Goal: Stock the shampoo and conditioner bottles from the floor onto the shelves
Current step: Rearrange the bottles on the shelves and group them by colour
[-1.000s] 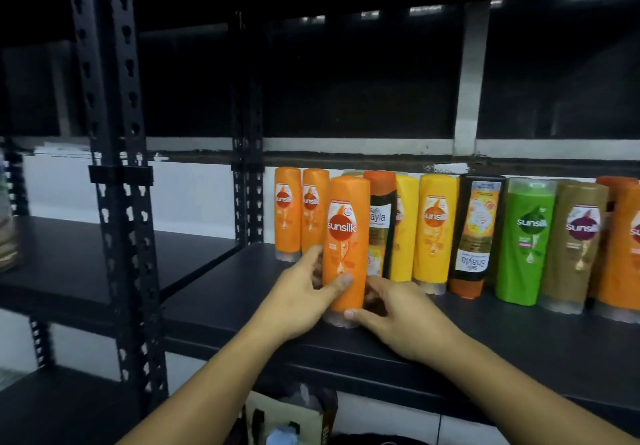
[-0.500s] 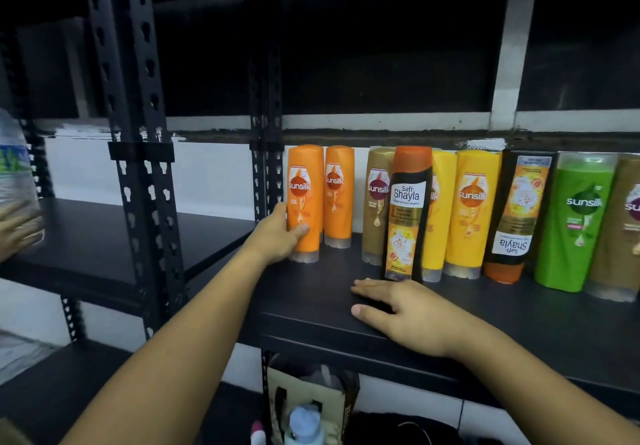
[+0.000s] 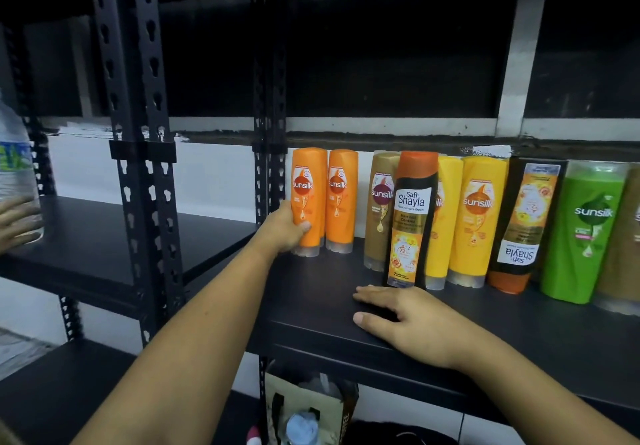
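Bottles [image 3: 483, 216] stand in a row across centre right, on the shelf [image 3: 311, 309]. Left hand [image 3: 285, 228] wraps the leftmost orange bottle [image 3: 306, 202]; right hand [image 3: 412, 323] lies flat and empty on the shelf. Stocking looks well advanced; the bag [image 3: 341, 410] at bottom centre may hold more.

Water bottle [image 3: 15, 174] and rightmost brown bottle [image 3: 623, 257], both edge-cut.

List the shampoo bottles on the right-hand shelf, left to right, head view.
held orange Sunsilk bottle, gripped by the left hand → free orange Sunsilk bottle → brown Sunsilk bottle → upright Safi Shayla bottle → half-hidden yellow bottle → yellow Sunsilk bottle → upside-down Safi Shayla bottle → green Sunsilk bottle
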`<action>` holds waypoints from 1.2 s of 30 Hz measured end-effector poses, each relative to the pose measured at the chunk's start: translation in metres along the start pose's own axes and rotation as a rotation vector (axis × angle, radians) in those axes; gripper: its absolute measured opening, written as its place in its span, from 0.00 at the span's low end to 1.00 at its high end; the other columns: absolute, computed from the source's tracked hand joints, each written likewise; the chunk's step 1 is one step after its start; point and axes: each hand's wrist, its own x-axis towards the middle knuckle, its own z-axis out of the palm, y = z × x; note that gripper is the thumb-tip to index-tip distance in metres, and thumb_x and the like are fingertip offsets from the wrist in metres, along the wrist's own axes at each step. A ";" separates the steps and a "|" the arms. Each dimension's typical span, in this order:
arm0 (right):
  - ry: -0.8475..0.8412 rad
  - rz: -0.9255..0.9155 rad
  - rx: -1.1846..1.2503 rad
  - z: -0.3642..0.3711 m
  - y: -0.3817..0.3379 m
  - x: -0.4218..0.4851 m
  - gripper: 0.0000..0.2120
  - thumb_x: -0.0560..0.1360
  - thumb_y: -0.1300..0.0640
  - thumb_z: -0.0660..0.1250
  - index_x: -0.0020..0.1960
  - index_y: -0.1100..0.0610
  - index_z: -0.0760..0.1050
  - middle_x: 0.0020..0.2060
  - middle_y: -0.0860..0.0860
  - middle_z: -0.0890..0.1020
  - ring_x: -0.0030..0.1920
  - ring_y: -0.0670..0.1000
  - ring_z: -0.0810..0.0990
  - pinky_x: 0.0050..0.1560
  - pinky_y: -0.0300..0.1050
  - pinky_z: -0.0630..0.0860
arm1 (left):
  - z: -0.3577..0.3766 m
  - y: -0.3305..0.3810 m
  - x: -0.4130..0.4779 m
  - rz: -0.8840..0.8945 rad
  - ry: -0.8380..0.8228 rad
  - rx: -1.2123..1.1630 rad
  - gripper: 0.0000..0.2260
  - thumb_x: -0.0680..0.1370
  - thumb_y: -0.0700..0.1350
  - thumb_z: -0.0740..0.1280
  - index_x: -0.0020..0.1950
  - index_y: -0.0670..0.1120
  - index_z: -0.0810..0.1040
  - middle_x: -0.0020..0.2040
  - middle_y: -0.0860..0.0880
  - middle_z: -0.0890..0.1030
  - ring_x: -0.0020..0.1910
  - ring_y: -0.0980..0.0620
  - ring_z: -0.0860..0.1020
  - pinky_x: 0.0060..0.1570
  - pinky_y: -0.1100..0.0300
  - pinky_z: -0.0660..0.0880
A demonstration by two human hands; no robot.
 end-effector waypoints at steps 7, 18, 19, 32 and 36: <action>0.098 0.042 0.024 -0.001 0.002 0.001 0.22 0.79 0.38 0.64 0.70 0.44 0.75 0.71 0.37 0.74 0.71 0.39 0.69 0.70 0.37 0.63 | 0.000 -0.001 -0.009 -0.007 -0.039 0.053 0.29 0.82 0.52 0.68 0.80 0.49 0.62 0.75 0.46 0.72 0.72 0.41 0.72 0.69 0.43 0.70; 0.196 0.102 -0.089 -0.008 -0.009 -0.014 0.17 0.80 0.43 0.63 0.63 0.50 0.81 0.60 0.44 0.83 0.59 0.46 0.78 0.60 0.47 0.77 | 0.019 0.029 -0.113 0.180 -0.166 0.320 0.26 0.81 0.57 0.67 0.78 0.50 0.71 0.75 0.49 0.74 0.73 0.49 0.72 0.69 0.57 0.68; 0.185 0.100 -0.096 -0.011 -0.008 -0.018 0.17 0.80 0.44 0.63 0.63 0.50 0.81 0.60 0.45 0.82 0.59 0.46 0.78 0.60 0.46 0.77 | 0.021 0.037 -0.121 0.226 -0.189 0.333 0.26 0.81 0.57 0.67 0.78 0.50 0.71 0.74 0.50 0.74 0.72 0.50 0.73 0.69 0.57 0.69; -0.039 0.438 -0.127 -0.081 0.091 -0.152 0.28 0.82 0.38 0.58 0.79 0.46 0.63 0.78 0.42 0.65 0.76 0.46 0.64 0.76 0.41 0.58 | 0.121 0.144 -0.158 0.661 -0.554 0.344 0.23 0.84 0.59 0.60 0.77 0.52 0.72 0.76 0.54 0.73 0.74 0.54 0.70 0.74 0.55 0.66; -0.020 0.551 -0.123 -0.093 0.117 -0.182 0.30 0.82 0.36 0.56 0.80 0.46 0.61 0.79 0.43 0.62 0.78 0.47 0.61 0.76 0.42 0.56 | 0.166 0.188 -0.157 0.722 -0.616 0.375 0.24 0.84 0.60 0.60 0.78 0.52 0.70 0.78 0.53 0.70 0.75 0.52 0.68 0.74 0.55 0.64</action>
